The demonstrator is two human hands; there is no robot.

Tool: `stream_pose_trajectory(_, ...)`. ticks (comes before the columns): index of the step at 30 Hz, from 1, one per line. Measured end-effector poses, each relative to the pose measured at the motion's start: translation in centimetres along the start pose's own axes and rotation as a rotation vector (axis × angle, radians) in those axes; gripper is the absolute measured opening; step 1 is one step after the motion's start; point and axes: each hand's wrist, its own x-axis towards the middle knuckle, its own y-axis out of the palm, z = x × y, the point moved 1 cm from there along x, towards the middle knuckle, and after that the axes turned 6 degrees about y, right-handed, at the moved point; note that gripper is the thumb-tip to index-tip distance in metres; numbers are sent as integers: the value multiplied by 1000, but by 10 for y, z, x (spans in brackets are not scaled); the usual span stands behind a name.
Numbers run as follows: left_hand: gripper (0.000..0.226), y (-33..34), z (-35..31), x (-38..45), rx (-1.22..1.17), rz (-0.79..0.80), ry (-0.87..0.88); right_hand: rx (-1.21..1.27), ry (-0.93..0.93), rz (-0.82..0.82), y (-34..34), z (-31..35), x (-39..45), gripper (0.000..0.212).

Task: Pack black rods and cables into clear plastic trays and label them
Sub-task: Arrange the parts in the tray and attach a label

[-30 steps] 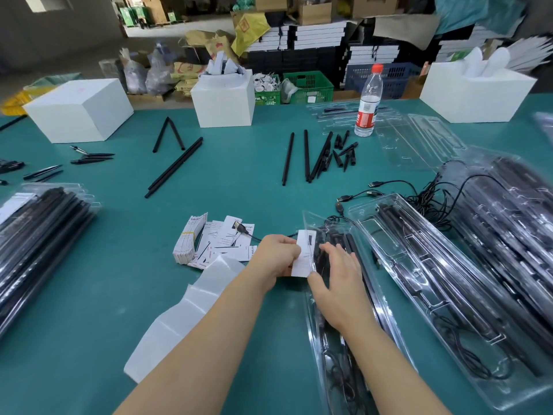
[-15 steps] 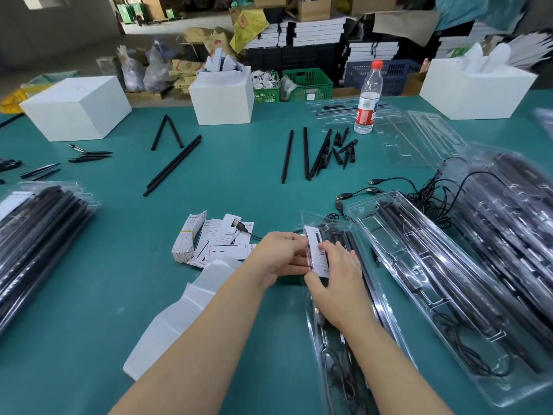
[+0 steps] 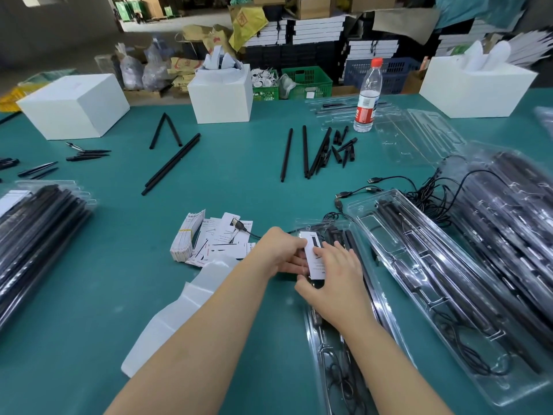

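Label (image 3: 314, 253) is now flat on the top end of the near tray (image 3: 332, 333); a second ago it was upright at the tray's left edge, pinched between both hands. Left hand (image 3: 281, 250) holds the label's left edge with fingers curled under it. Right hand (image 3: 335, 274) lies over it, fingers straight, pressing down. Rods and cable sit inside that tray, which lies on the green table (image 3: 239, 181) beside a second filled tray (image 3: 443, 283). My read: this tray is nearly done, only smoothing left. Spare labels (image 3: 209, 238) wait just left of the hands.
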Motion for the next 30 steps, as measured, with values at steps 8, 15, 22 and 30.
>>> stream_pose_trajectory(8, 19, 2, -8, 6, 297, -63, -4, -118, -7, 32, 3, -3, 1, 66)
stream_pose_trajectory(15, 50, -3, -11, 15, 994, -233, 175, -233, -26, 24, 6, -4, 2, 66)
stream_pose_trajectory(22, 48, -13, -3, 23, 753, -136, 101, -311, -60, 3, 7, -1, 0, 51)
stream_pose_trajectory(30, 33, -10, -1, 32, 444, -126, 81, -534, -75, 254, 6, -5, 3, 60)
